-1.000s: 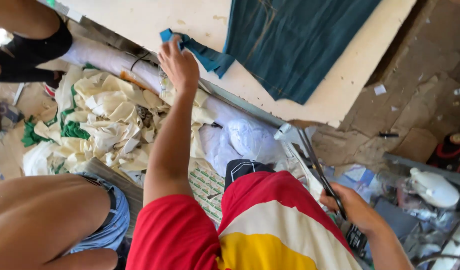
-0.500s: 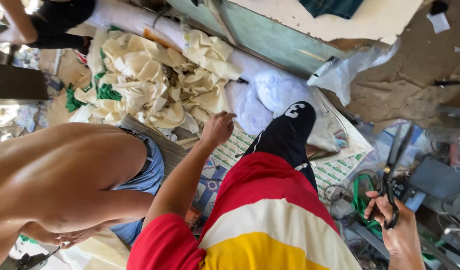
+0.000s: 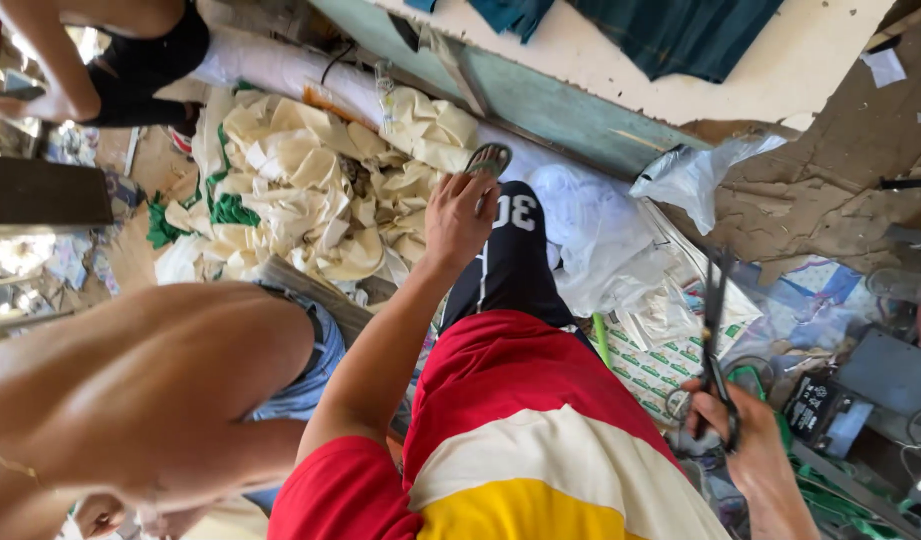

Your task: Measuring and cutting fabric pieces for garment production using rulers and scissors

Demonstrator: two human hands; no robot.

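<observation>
Now, closest in: right hand [image 3: 745, 440] low at the person's side, clenched thru the handles of dark scissors [image 3: 717, 340], blades pointing up and away. A sec ago same grip, so scissors haven't been put down. Left hand [image 3: 458, 218] has dropped off the tabletop [image 3: 620, 60], where it was on the teal cloth [image 3: 680, 30] 1 s ago; now fingers loose, released, holding nothing, hovering over own black trouser leg [image 3: 510, 270]. Just beyond left hand: sandal [image 3: 488, 158], then heap of cream fabric scraps [image 3: 310, 190] to its left. Teal cloth lies well beyond both hands, uncut as far as visible. Another person's bare back [image 3: 130, 390] near left, 2nd person's arm [image 3: 50, 60] far left.
</observation>
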